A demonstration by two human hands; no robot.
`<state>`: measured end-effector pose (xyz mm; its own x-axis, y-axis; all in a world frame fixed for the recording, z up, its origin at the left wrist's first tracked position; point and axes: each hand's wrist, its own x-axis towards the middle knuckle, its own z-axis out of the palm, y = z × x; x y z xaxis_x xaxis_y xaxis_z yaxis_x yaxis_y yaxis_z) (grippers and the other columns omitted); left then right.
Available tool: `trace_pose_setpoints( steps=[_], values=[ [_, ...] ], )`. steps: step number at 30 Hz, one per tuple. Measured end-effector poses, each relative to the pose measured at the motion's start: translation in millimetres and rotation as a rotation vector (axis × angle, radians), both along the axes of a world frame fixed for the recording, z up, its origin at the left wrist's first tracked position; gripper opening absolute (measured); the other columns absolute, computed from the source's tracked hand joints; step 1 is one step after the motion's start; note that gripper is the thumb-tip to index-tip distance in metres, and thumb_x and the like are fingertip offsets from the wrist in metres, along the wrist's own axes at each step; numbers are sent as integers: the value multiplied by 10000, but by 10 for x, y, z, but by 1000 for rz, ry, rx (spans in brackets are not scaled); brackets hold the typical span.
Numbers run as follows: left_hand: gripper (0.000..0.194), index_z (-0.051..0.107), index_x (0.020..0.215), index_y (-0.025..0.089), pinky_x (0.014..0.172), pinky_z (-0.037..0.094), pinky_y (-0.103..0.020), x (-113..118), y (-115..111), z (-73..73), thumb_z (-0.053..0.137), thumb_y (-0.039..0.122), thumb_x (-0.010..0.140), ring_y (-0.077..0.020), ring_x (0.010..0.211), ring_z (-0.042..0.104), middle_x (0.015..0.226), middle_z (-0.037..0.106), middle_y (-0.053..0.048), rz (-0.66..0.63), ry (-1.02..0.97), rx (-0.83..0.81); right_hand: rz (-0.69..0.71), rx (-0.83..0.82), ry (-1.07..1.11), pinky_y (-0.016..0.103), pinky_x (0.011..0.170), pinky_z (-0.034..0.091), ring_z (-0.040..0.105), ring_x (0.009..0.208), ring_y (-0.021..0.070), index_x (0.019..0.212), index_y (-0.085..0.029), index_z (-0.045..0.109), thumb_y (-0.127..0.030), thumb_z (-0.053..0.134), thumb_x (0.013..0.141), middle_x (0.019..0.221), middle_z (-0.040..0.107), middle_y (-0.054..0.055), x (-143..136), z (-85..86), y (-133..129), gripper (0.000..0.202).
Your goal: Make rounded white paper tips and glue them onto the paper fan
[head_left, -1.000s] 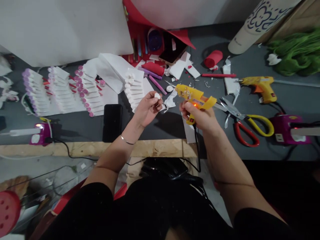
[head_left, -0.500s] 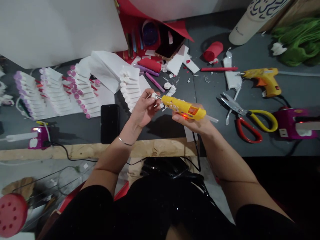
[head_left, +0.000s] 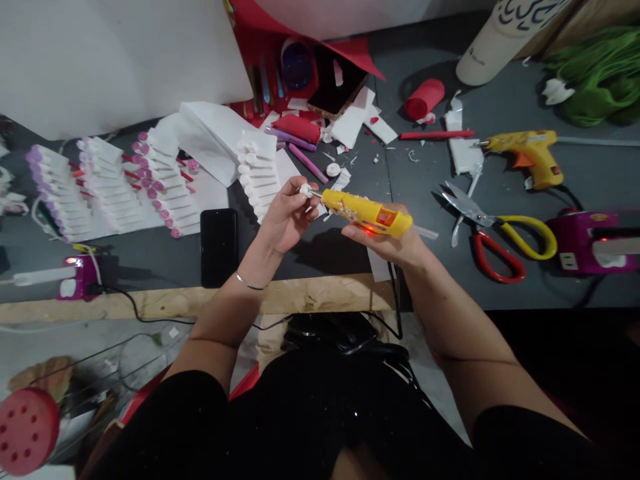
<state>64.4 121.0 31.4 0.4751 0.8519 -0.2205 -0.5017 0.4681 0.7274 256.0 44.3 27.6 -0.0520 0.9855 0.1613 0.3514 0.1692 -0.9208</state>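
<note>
Between the fingertips of my left hand (head_left: 287,217) is a small white paper flower (head_left: 305,191), pinched and held up above the table. My right hand (head_left: 385,241) is wrapped round a yellow hot glue gun (head_left: 367,212), whose red light glows and whose clear glue stick pokes out at the back. The gun's metal nozzle points left and meets the flower or comes very close to it; I cannot tell whether they touch. Just beyond my left hand lies a row of white paper flowers (head_left: 257,177) on thin stems.
Rows of purple, white and pink flowers (head_left: 155,187) lie left. A black phone (head_left: 219,248) is near the front edge. On the right are scissors (head_left: 477,217), a second glue gun (head_left: 533,157) and a purple power box (head_left: 583,243). Paper scraps (head_left: 354,123) litter the middle; a bottle (head_left: 493,47) stands behind.
Hardly anything differs. Both hands keep their hold on the flower and the glue gun, and the view has shifted very slightly.
</note>
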Motion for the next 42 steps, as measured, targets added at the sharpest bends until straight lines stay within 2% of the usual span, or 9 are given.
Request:
trace_pose_setpoints(
  steps=[6,12,18,25,31,37,42],
  values=[
    [455,634,826,210,559,462,-168,-2,12,-14,1003,292,573,-57,663,583,819,657,48,-13,-35,3,15,26,-42,307,552,431,520,544,131,642,-241,545,-579,717,834,605,559,-26,17,46,23,425],
    [414,620,839,209,572,480,-169,-10,11,-21,977,279,641,-55,680,612,841,660,43,-21,-4,9,27,17,-99,302,594,454,556,585,131,664,-227,581,-506,755,839,642,602,-17,39,39,31,373],
    [422,597,833,216,557,470,-178,-13,14,-23,968,289,644,-68,675,618,836,668,33,4,36,3,23,30,-57,297,557,418,520,554,121,664,-227,565,-563,742,844,617,580,-24,46,48,20,420],
    [459,608,846,211,568,478,-168,-9,5,-20,993,312,617,-57,680,611,842,672,48,-47,9,19,21,71,-16,290,510,384,505,508,115,635,-231,539,-543,743,826,583,567,-29,38,86,28,418],
    [428,565,841,216,578,459,-163,-8,10,-15,957,277,683,-51,681,622,879,692,51,-7,69,74,-24,23,32,302,530,467,564,547,140,675,-239,572,-513,777,808,606,590,-23,50,44,6,367],
    [509,567,818,216,564,442,-157,-3,12,-8,1004,358,600,-48,659,593,798,659,55,-11,75,138,-52,11,8,328,563,531,595,597,162,731,-248,633,-577,778,820,665,624,-9,70,-38,-18,370],
    [519,582,807,217,586,458,-142,-1,-2,19,1018,376,575,-48,664,584,742,628,69,-20,69,135,-77,47,27,328,535,504,575,573,161,703,-252,607,-595,747,841,652,621,-6,59,-1,-16,395]
  ],
)
